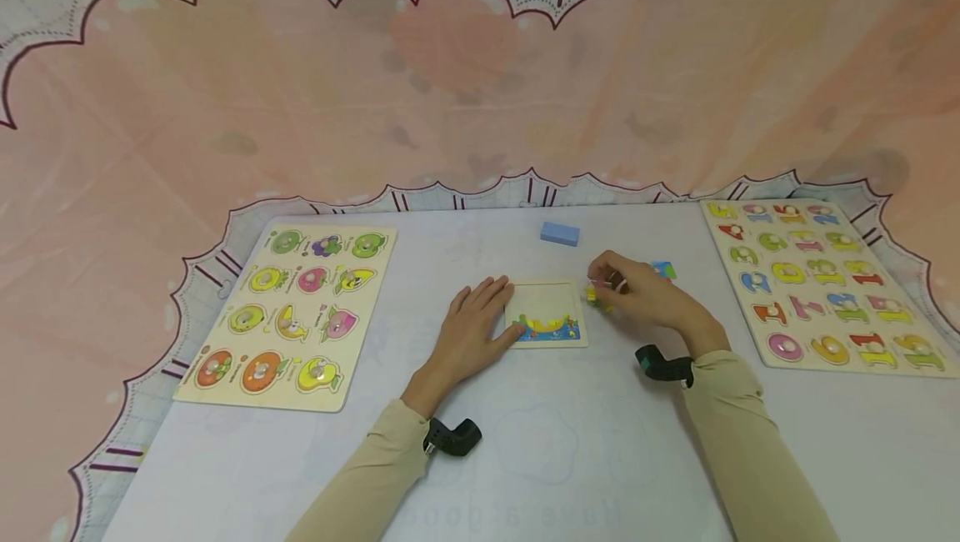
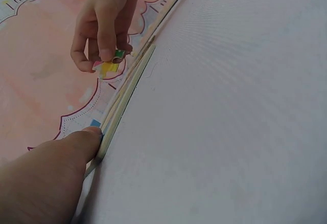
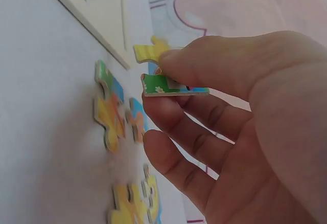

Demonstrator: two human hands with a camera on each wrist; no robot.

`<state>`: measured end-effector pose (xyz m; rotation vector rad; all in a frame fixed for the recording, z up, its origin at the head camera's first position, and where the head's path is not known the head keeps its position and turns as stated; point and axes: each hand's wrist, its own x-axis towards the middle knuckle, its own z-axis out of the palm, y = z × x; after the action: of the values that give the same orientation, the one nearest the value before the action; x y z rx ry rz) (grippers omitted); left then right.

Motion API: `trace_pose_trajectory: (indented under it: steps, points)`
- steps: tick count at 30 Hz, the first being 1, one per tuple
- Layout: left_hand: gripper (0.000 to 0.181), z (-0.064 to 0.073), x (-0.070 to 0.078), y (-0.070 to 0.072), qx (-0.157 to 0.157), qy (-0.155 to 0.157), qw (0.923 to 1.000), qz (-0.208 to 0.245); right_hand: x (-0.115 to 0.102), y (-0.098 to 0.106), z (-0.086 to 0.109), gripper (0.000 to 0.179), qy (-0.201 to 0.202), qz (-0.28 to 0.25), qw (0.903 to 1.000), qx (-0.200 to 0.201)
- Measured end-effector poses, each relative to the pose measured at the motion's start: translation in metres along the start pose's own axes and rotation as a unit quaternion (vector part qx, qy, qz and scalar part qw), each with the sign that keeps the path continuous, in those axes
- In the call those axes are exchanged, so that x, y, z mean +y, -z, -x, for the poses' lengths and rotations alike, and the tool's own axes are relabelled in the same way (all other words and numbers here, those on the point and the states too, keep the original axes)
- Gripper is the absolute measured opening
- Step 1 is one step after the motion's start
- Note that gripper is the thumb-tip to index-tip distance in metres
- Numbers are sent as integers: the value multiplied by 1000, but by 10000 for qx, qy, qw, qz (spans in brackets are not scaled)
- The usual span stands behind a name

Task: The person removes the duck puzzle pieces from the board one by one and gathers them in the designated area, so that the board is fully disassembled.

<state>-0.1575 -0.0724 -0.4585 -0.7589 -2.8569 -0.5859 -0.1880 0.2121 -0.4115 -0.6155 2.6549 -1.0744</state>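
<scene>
My left hand [image 1: 471, 329] lies flat with fingers spread at the left side of a small wooden puzzle tray [image 1: 547, 297], its thumb [image 2: 88, 138] on the rim. Along the tray's bottom runs a band of fitted yellow and blue pieces [image 1: 551, 328]. Just right of the tray, my right hand [image 1: 643, 290] pinches a jigsaw puzzle piece [image 3: 158, 87] between thumb and fingers. Yellow and green parts of it show, and the fingers hide the rest. Below that hand, in the right wrist view, lie several loose puzzle pieces [image 3: 109, 119].
A blue block [image 1: 559, 233] sits behind the tray. To the left lies a fruit puzzle board [image 1: 285, 396], and to the right a number puzzle board [image 1: 765, 342]. Another colourful piece [image 1: 664, 270] shows beyond the right hand. A patterned cloth hangs behind the white table [image 1: 600, 459].
</scene>
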Motion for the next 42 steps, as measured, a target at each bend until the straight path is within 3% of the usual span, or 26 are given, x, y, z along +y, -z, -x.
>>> trace_pose_trajectory:
  steps: [10, 32, 42]
  points:
    - [64, 0, 0, 0, 7, -3, 10000, 43, 9, 13, 8, 19, -280, 57, 9996, 72]
    - [64, 0, 0, 0, 21, 10, 10000, 53, 32, 37, 26, 17, -483, 247, 9984, 173]
    - [63, 0, 0, -1, 26, -8, 10000, 37, 40, 45, 34, 18, -662, 121, 9977, -11]
